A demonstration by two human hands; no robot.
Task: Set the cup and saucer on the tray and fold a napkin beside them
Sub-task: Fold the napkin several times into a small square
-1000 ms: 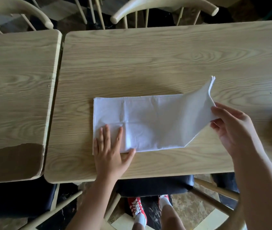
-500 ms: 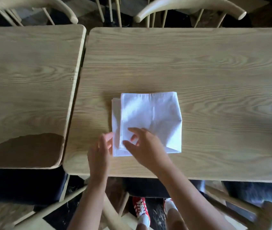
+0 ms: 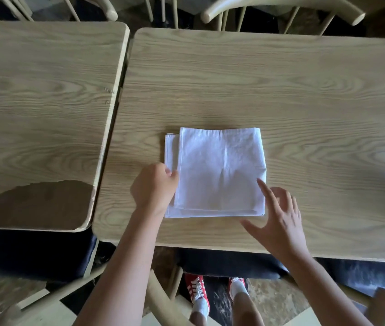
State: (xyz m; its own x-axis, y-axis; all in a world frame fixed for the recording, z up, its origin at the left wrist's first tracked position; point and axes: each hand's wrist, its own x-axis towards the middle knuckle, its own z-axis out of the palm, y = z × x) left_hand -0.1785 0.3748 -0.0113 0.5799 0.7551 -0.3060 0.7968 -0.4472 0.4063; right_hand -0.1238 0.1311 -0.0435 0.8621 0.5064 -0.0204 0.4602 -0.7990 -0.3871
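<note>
On table: folded napkin

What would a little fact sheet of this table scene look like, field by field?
Surface: light wooden table, a second table to its left
Napkin: white napkin folded to a rough square, layers slightly offset at the left edge
Left hand: left hand with fingers curled at the napkin's left edge, seeming to pinch it
Right hand: right hand open, fingers spread, forefinger at the napkin's right edge
Cup, saucer, tray: not in view
Seating: chairs at the far side
</note>
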